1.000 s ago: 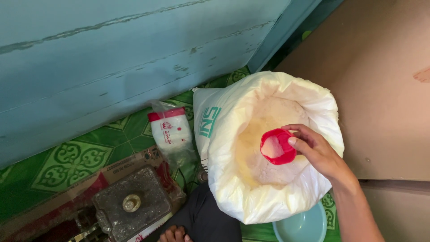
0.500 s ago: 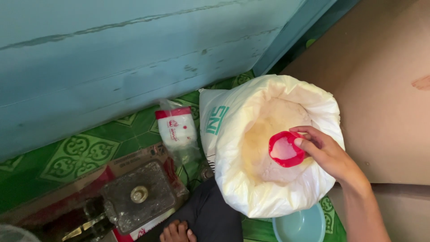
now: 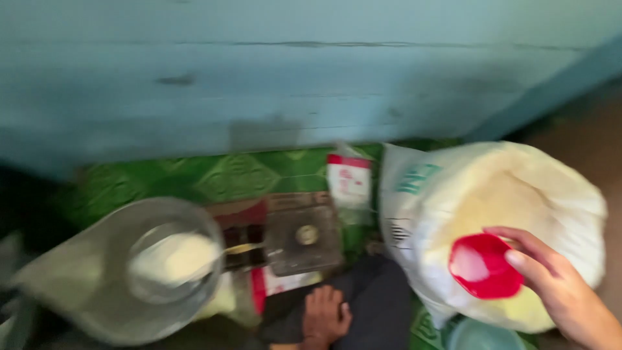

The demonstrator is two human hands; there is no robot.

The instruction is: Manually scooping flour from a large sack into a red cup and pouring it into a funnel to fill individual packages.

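Observation:
My right hand grips a red plastic cup at the open mouth of a large white sack, whose pale grain shows inside. At the lower left a wide metal bowl holds a heap of white grain. My left hand is out of sight. The frame is blurred by motion.
A blue wooden wall runs across the back above a green patterned floor covering. A small red-and-white packet leans by the sack. A dark square object with a round knob lies in the middle. My bare foot and a pale blue bowl sit at the bottom.
The view has swung left, bringing the metal bowl with white grain into sight. My right hand still grips the red cup, now at the near edge of the sack's mouth.

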